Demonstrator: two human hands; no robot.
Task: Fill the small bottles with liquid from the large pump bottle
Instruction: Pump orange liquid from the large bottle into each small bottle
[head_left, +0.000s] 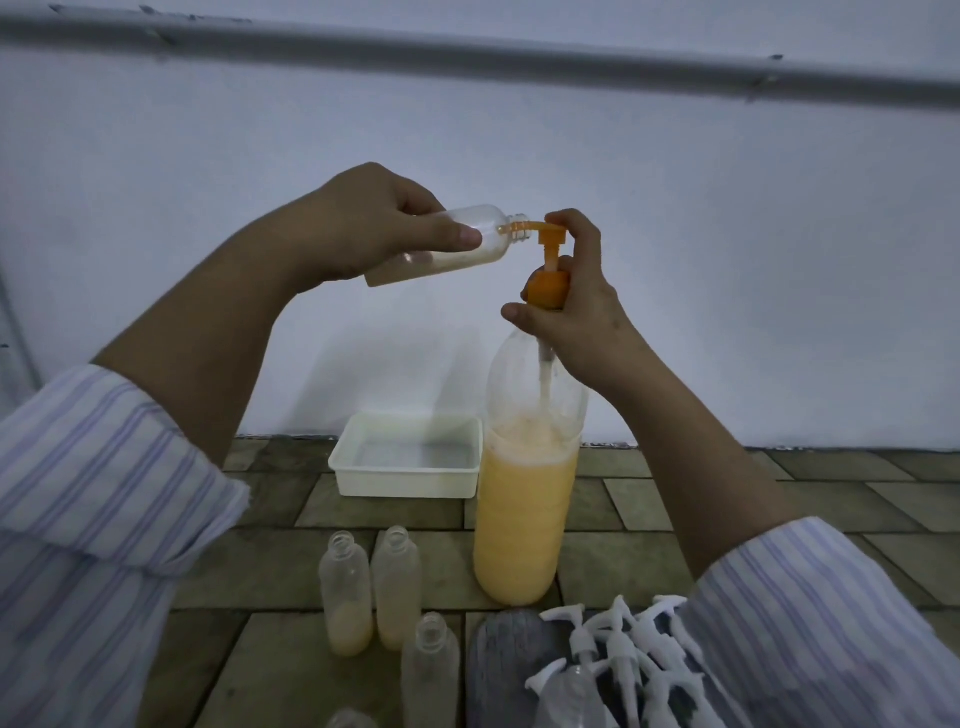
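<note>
A tall clear bottle (524, 519) about half full of orange liquid stands on the tiled floor, topped by an orange pump (546, 260). My right hand (576, 306) grips the pump's collar, its index finger resting on the pump head. My left hand (374, 223) holds a small clear bottle (467, 249) tilted almost flat, its mouth over the pump's spout; a little pale liquid lies along its lower side. Two small open bottles (345, 597) (397, 587) with some orange liquid at the bottom stand on the floor, and a third small bottle (430, 665) stands nearer me.
A white shallow tray (408, 486) sits by the wall behind the big bottle. Several white pump caps (623, 649) lie in a pile at lower right on a grey plate (506, 665). Another bottle top shows at the bottom edge (350, 719). A pale wall stands close ahead.
</note>
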